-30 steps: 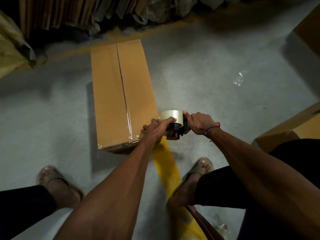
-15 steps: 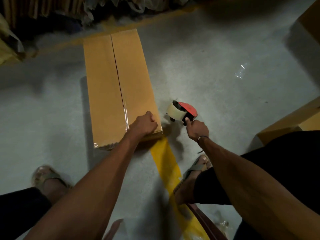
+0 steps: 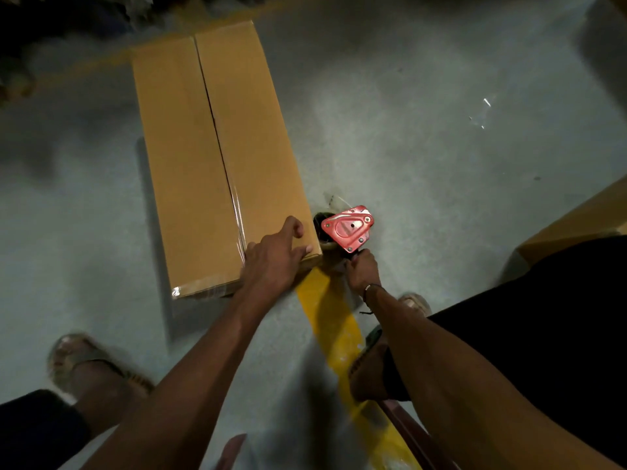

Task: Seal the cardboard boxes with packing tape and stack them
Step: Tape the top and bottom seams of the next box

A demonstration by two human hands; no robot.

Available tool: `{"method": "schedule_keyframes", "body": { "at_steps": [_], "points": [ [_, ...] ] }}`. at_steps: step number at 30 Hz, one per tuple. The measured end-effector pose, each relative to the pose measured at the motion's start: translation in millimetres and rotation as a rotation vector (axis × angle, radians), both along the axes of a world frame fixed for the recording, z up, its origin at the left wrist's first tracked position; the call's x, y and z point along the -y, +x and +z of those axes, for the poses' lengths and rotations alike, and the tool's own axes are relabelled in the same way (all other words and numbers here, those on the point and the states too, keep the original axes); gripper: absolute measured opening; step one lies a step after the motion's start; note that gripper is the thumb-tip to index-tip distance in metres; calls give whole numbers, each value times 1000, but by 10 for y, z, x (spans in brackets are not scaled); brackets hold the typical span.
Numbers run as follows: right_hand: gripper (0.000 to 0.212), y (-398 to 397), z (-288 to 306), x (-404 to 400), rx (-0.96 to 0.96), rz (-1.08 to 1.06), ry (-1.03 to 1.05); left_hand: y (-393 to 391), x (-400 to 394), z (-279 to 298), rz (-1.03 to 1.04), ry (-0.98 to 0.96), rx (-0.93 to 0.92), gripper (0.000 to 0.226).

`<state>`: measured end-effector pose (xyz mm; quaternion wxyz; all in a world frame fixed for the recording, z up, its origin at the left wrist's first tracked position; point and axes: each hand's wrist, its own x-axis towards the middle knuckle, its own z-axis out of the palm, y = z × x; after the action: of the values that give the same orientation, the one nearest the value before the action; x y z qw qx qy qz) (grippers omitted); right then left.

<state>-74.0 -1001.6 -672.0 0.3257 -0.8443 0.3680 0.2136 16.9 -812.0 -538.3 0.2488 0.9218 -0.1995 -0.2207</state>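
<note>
Resting on the floor (image 3: 390,137), long cardboard box (image 3: 210,157) lies lengthwise, clear tape over the near part of its centre seam and near edge; left hand (image 3: 274,259) flat on the near right corner, fingers loosely spread, gripping nothing; right hand (image 3: 363,271) curled round the handle of a red tape dispenser (image 3: 347,227), just beside that corner; yellow floor line (image 3: 336,330) below.

two boxes (image 3: 217,157), one tape dispenser (image 3: 347,228), two hands (image 3: 274,262)

single head cam, wide-angle, looks fwd & steeply down, close over floor (image 3: 424,147), no 2nd view
</note>
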Motion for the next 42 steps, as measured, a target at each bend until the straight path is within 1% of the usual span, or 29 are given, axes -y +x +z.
{"method": "schedule_keyframes", "body": {
  "at_steps": [3, 5, 6, 8, 9, 10, 12, 14, 16, 18, 20, 22, 24, 26, 29, 31, 34, 36, 37, 38, 41, 42],
  "points": [
    [53, 49, 115, 27, 60, 32, 26, 29, -79, 19, -56, -31, -14, 28],
    [53, 108, 266, 55, 42, 17, 20, 44, -145, 53, -91, -62, -1, 30],
    [54, 134, 336, 73, 31, -38, 13, 46, -177, 68, -107, -74, 12, 30],
    [67, 180, 541, 96, 67, -179, -43, 43, -240, 78, -117, -91, 35, 30],
    [62, 205, 635, 88, 153, -205, -80, 36, -278, 74, -106, -106, 43, 28],
    [52, 231, 729, 60, 274, -190, -107, 25, -321, 71, -89, -125, 50, 25],
    [30, 323, 916, -36, 520, -74, -107, 3, -431, 61, -56, -165, 68, 20],
    [15, 466, 1120, -189, 669, 115, -40, -15, -551, 45, -45, -169, 99, 19],
    [9, 603, 1306, -384, 742, 393, 61, -26, -679, 36, -29, -135, 147, 17],
    [8, 690, 1410, -570, 676, 662, 126, -34, -827, 14, 7, -109, 175, 17],
    [11, 713, 1417, -694, 556, 834, 155, -58, -976, 9, 58, -106, 172, 20],
    [15, 710, 1407, -716, 503, 877, 169, -77, -1069, -3, 66, -75, 169, 15],
    [17, 712, 1402, -688, 497, 892, 166, -88, -1088, -21, 20, -3, 196, 17],
    [21, 710, 1384, -668, 480, 962, 123, -91, -1104, -50, -44, 67, 212, 28],
    [32, 709, 1351, -675, 468, 1169, -38, -80, -1193, -109, -215, 165, 298, 45],
    [34, 723, 1370, -665, 464, 1268, -94, -46, -1246, -110, -291, 155, 317, 50],
    [31, 769, 1407, -618, 447, 1338, -84, 14, -1323, -71, -338, 117, 263, 59],
    [33, 807, 1428, -614, 424, 1354, -77, 18, -1374, -55, -315, 96, 208, 67],
    [33, 820, 1444, -633, 402, 1353, -81, -1, -1374, -36, -298, 94, 189, 68],
    [32, 835, 1461, -664, 382, 1346, -89, -24, -1356, -11, -279, 89, 184, 64],
    [26, 902, 1516, -720, 354, 1352, -128, -24, -1280, 37, -269, 49, 222, 42],
    [26, 918, 1534, -719, 342, 1377, -149, -4, -1283, 57, -288, 58, 238, 41]
  ]
}}
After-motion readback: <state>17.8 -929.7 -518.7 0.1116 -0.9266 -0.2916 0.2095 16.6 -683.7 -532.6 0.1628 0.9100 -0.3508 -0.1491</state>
